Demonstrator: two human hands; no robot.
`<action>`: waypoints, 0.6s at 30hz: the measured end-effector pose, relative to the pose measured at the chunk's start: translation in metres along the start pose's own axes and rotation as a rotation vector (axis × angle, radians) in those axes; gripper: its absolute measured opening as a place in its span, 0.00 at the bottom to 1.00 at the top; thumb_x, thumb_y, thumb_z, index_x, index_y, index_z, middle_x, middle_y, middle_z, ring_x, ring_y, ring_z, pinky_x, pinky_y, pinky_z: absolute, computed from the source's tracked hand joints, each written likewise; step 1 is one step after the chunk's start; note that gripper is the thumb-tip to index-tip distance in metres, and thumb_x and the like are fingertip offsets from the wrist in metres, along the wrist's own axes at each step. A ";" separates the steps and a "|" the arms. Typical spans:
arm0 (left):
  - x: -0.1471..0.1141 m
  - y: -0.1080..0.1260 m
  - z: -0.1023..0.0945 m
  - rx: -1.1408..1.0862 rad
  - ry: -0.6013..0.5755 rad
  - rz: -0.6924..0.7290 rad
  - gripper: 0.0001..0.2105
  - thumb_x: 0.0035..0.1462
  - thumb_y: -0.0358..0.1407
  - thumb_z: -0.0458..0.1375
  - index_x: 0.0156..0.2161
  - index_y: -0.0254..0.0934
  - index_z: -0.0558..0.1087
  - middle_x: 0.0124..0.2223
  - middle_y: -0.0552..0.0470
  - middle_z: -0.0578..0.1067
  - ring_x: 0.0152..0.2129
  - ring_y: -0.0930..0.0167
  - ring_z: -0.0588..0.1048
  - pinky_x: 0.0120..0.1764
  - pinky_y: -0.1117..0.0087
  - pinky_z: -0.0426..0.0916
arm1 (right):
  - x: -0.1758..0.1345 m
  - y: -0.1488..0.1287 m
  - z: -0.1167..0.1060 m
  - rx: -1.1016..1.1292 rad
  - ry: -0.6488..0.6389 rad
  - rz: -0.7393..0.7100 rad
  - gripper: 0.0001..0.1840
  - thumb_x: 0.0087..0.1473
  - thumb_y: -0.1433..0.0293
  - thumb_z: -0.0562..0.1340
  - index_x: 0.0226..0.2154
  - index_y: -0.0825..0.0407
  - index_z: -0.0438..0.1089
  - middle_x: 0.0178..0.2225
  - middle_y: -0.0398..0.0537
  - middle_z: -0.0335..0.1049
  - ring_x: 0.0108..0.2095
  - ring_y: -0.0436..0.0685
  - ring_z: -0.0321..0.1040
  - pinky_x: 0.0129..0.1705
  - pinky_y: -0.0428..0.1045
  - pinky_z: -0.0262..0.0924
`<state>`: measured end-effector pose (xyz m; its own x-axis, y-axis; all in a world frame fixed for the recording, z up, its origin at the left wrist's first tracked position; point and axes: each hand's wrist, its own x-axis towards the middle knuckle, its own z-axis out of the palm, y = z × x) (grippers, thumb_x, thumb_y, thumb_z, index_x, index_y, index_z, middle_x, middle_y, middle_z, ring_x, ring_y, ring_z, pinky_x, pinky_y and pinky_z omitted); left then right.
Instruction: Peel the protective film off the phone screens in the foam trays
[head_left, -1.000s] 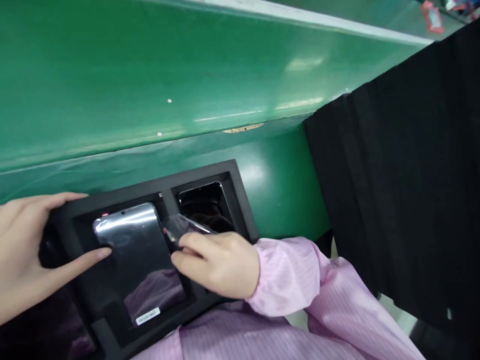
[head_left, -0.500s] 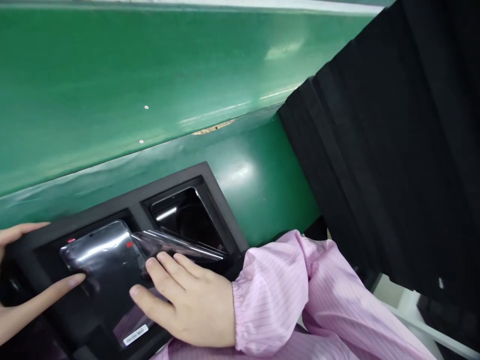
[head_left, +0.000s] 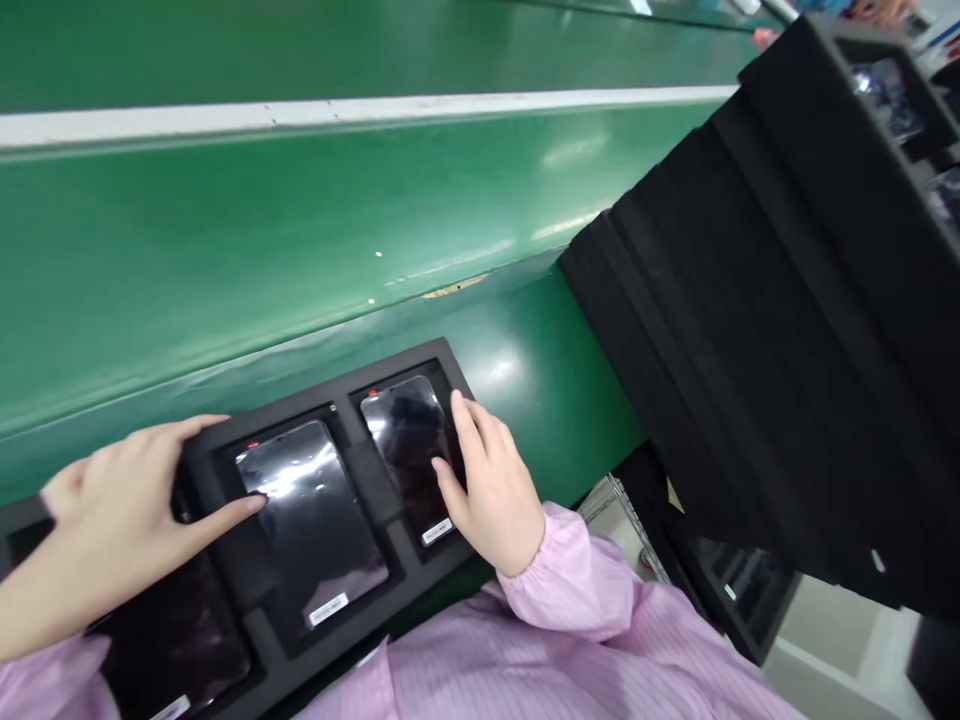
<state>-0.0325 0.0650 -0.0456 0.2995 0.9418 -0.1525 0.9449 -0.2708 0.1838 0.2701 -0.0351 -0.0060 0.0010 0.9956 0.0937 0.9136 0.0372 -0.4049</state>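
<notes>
Spreading our left hand (head_left: 127,510) and right hand (head_left: 495,480) loosely.
Right overlaps a glossy black rectangular screen (head_left: 405,450), white label (head_left: 437,531) at five o'clock.

On the tabletop (head_left: 525,405) lies a tray (head_left: 390,370); side by side in its compartments sit the left screen (head_left: 180,620), middle screen (head_left: 315,515) and right screen (head_left: 409,450). Right of the tray, apart from it, stands a stack (head_left: 750,330)

The right phone (head_left: 405,445), glossy black and white-labelled, lies flat by the tray's (head_left: 450,364) right edge; the middle phone (head_left: 322,525) matches, further left.
</notes>
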 end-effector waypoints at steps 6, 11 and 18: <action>0.002 0.002 -0.002 -0.009 0.054 0.092 0.33 0.55 0.57 0.48 0.60 0.40 0.61 0.54 0.42 0.70 0.51 0.54 0.67 0.55 0.47 0.56 | -0.024 -0.013 0.028 -0.145 -0.055 -0.016 0.42 0.58 0.62 0.61 0.64 0.72 0.48 0.64 0.70 0.49 0.66 0.73 0.41 0.63 0.64 0.52; -0.011 0.009 0.007 -0.035 0.121 0.048 0.37 0.58 0.54 0.49 0.65 0.29 0.56 0.63 0.33 0.60 0.62 0.51 0.58 0.63 0.47 0.45 | -0.005 -0.031 0.031 -0.259 -0.078 0.116 0.43 0.56 0.61 0.62 0.65 0.68 0.50 0.58 0.72 0.57 0.60 0.74 0.51 0.57 0.64 0.57; -0.094 0.030 0.019 0.134 0.323 -0.362 0.40 0.58 0.55 0.48 0.66 0.25 0.55 0.66 0.22 0.50 0.64 0.42 0.50 0.60 0.42 0.48 | 0.012 -0.034 0.028 -0.264 -0.090 0.201 0.49 0.51 0.60 0.65 0.67 0.62 0.46 0.49 0.66 0.62 0.51 0.70 0.58 0.46 0.58 0.64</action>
<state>-0.0293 -0.0356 -0.0444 -0.0864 0.9879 0.1284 0.9957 0.0813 0.0448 0.2276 -0.0216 -0.0167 0.1664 0.9848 -0.0498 0.9725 -0.1722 -0.1566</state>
